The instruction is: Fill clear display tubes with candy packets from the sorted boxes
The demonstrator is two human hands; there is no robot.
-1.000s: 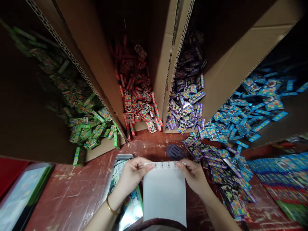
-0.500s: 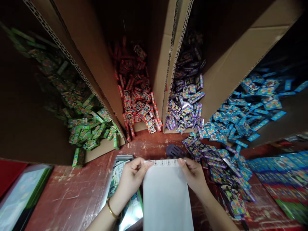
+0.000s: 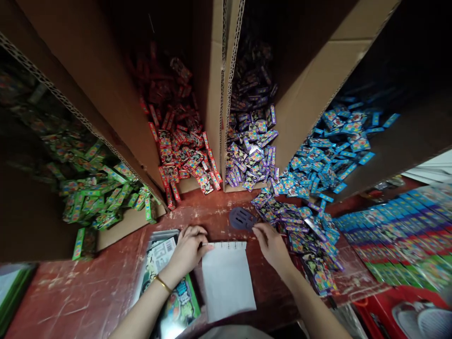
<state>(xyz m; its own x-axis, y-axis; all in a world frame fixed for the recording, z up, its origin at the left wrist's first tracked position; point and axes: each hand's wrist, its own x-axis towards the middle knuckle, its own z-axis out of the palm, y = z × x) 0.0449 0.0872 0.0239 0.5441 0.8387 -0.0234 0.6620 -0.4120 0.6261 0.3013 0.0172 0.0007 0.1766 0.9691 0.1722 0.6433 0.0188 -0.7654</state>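
A white flat bag (image 3: 228, 280) lies on the red table (image 3: 88, 292) in front of me. My left hand (image 3: 187, 249) pinches its top left corner, fingers closed on the printed top strip. My right hand (image 3: 270, 242) has come off the bag and hovers by its top right corner, fingers curled, next to a dark slotted plastic piece (image 3: 240, 218) and the spilled purple packets (image 3: 286, 219). Whether the right hand holds anything I cannot make out.
Cardboard boxes lie open toward me with green packets (image 3: 99, 193), red packets (image 3: 183, 160), purple packets (image 3: 249, 155) and blue packets (image 3: 325, 155). Printed glossy bags (image 3: 169, 292) lie under my left wrist. Rows of blue packs (image 3: 395, 226) fill the right side.
The bag has gone from held up by both hands to lying flat on the table. My right hand let go of its corner and moved right. My view shifted right and down.
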